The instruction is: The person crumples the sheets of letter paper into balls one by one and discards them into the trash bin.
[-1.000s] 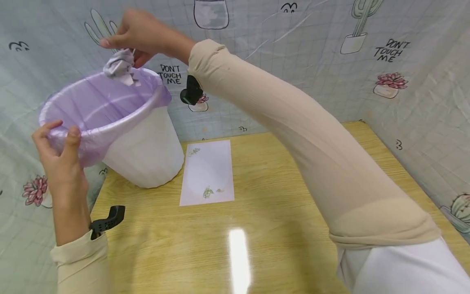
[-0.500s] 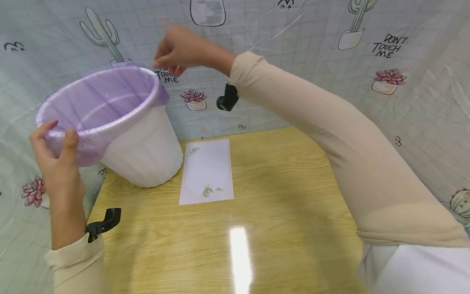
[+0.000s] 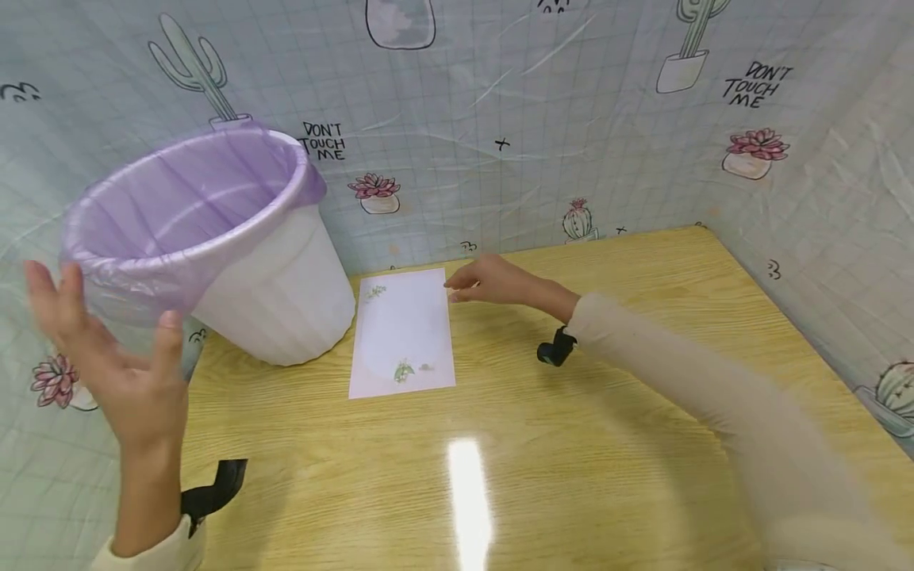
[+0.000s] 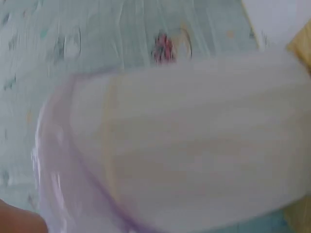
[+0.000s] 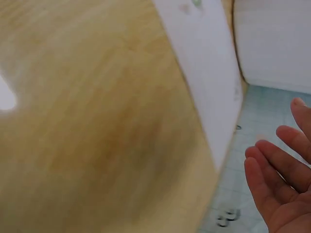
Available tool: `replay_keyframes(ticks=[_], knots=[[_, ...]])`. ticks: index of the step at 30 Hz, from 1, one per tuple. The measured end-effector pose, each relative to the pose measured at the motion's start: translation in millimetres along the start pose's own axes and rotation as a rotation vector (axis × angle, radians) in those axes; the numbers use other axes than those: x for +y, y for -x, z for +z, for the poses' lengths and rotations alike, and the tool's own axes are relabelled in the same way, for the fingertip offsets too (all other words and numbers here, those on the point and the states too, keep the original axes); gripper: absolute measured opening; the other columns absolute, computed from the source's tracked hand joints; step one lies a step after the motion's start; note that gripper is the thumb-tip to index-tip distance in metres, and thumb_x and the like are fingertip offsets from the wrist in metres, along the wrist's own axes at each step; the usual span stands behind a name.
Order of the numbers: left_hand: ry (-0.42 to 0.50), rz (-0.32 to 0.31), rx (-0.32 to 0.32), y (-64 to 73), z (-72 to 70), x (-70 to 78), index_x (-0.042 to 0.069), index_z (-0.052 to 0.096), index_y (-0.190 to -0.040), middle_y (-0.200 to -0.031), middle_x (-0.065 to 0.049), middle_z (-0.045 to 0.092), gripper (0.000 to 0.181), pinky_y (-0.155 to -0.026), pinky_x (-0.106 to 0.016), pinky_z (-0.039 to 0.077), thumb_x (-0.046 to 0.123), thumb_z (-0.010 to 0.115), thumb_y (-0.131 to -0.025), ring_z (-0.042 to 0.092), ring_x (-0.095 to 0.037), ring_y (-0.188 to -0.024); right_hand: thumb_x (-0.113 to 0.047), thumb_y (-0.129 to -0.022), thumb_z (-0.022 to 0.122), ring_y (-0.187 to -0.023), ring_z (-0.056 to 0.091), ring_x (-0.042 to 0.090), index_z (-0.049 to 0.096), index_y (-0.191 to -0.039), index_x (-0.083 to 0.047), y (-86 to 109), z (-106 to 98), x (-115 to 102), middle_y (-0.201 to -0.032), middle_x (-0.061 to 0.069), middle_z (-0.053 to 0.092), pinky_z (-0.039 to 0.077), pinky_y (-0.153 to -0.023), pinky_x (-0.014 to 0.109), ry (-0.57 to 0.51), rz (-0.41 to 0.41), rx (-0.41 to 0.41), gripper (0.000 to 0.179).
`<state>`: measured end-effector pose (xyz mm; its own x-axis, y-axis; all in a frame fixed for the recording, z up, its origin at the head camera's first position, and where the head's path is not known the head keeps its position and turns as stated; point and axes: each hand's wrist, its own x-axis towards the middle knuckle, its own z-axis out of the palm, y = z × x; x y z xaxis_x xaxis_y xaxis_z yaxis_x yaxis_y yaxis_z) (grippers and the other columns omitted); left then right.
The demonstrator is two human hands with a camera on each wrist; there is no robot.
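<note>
A white trash can (image 3: 278, 285) lined with a purple bag (image 3: 186, 190) stands at the left of the table. Its visible inner wall shows only the liner; the bottom is hidden. My left hand (image 3: 124, 373), fingers spread and holding nothing, is just in front of the can's near rim. In the left wrist view a finger (image 4: 19, 221) shows at the lower left, beside the bag's folded-over edge (image 4: 58, 160). My right hand (image 3: 493, 281) has relaxed fingers and nothing in them, close to the right edge of a white sheet of paper (image 3: 403, 329) with green leaf prints.
The wooden table (image 3: 571, 444) reaches right and forward from the can. A fabric backdrop (image 3: 457, 159) with cactus drawings closes off the back and sides. Black camera mounts (image 3: 557, 346) sit on both wrists.
The right hand, which held a crumpled piece over the can, let it go and came down right to the sheet. The left hand released the rim and drew back slightly.
</note>
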<state>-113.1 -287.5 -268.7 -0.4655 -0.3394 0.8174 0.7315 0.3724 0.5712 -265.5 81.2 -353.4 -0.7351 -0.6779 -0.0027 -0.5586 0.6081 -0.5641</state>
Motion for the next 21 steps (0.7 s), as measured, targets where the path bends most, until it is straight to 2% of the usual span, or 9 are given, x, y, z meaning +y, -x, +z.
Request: replay_keyframes(ticks=[2,4,5,7,10,13,16,19,21], knots=[[0.123,0.066,0.005,13.1,18.0,8.5,-0.013,0.046,-0.121,-0.147,-0.022,0.026,0.054,-0.117,-0.038,0.007,0.000,0.065,-0.072,0.017,-0.031,-0.141,-0.031,-0.092,0.062,-0.105,0.064,0.020,0.064,-0.124,-0.010,6.3,12.6,8.5,-0.120,0.006,0.065,0.052,-0.087,0.033,-0.026,0.017,0.008,0.039],[0.242,0.107,-0.091,26.8,31.9,11.7,-0.014,0.049,-0.117,-0.142,-0.026,0.034,0.047,-0.116,-0.043,0.013,-0.007,0.060,-0.072,0.024,-0.036,-0.137,-0.030,-0.092,0.063,-0.106,0.063,0.022,0.063,-0.126,-0.009,9.9,20.9,13.7,-0.124,0.008,0.063,0.052,-0.088,0.034,-0.052,0.035,0.034,0.040],[0.258,0.118,-0.171,33.0,37.0,10.6,-0.015,0.049,-0.117,-0.139,-0.028,0.037,0.046,-0.116,-0.045,0.015,-0.009,0.059,-0.073,0.027,-0.038,-0.136,-0.031,-0.091,0.063,-0.107,0.063,0.023,0.062,-0.126,-0.009,10.6,23.9,15.4,-0.125,0.008,0.062,0.052,-0.087,0.034,-0.050,0.039,0.050,0.041],[0.225,0.111,-0.388,43.3,44.8,1.3,-0.014,0.048,-0.122,-0.138,-0.027,0.040,0.047,-0.114,-0.044,0.021,-0.011,0.057,-0.076,0.032,-0.038,-0.134,-0.031,-0.091,0.064,-0.107,0.064,0.025,0.062,-0.127,-0.011,10.9,27.9,17.6,-0.126,0.008,0.061,0.052,-0.087,0.035,-0.048,0.045,0.077,0.041],[0.027,0.071,-0.721,54.2,52.9,-24.1,-0.002,0.045,-0.135,-0.145,-0.017,0.038,0.054,-0.111,-0.040,0.028,-0.007,0.059,-0.084,0.033,-0.031,-0.135,-0.032,-0.091,0.063,-0.109,0.063,0.025,0.060,-0.128,-0.009,9.8,32.1,20.0,-0.127,0.010,0.060,0.052,-0.087,0.034,-0.058,0.056,0.095,0.044],[-0.127,-0.029,-0.930,60.3,62.4,-56.6,0.014,0.040,-0.144,-0.150,-0.004,0.033,0.063,-0.109,-0.042,0.032,-0.003,0.062,-0.087,0.031,-0.025,-0.138,-0.033,-0.091,0.063,-0.108,0.063,0.023,0.059,-0.129,-0.008,7.4,36.0,21.1,-0.126,0.011,0.061,0.052,-0.087,0.034,-0.064,0.080,0.094,0.046],[-0.183,-0.204,-1.046,63.3,70.9,-85.7,0.019,0.033,-0.147,-0.152,-0.002,0.029,0.066,-0.107,-0.050,0.033,0.000,0.060,-0.090,0.027,-0.026,-0.139,-0.033,-0.091,0.063,-0.113,0.060,0.023,0.057,-0.132,-0.007,2.2,41.4,20.7,-0.131,0.011,0.057,0.048,-0.095,0.036,-0.012,0.078,0.064,0.048],[-0.198,-0.365,-1.144,66.2,76.5,-109.6,0.015,0.028,-0.149,-0.153,-0.010,0.025,0.068,-0.107,-0.054,0.030,0.001,0.060,-0.091,0.024,-0.032,-0.140,-0.038,-0.091,0.062,-0.132,0.042,0.028,0.046,-0.140,-0.009,-5.4,49.6,19.7,-0.145,0.012,0.043,0.033,-0.109,0.041,0.082,0.068,-0.024,0.060],[-0.207,-0.432,-1.205,69.2,78.8,-122.4,0.012,0.026,-0.149,-0.153,-0.014,0.023,0.070,-0.108,-0.054,0.029,0.000,0.060,-0.090,0.021,-0.035,-0.140,-0.046,-0.090,0.060,-0.143,0.019,0.030,0.035,-0.147,-0.012,-10.2,55.9,19.3,-0.153,0.011,0.028,0.019,-0.115,0.044,0.132,0.088,-0.091,0.071]])
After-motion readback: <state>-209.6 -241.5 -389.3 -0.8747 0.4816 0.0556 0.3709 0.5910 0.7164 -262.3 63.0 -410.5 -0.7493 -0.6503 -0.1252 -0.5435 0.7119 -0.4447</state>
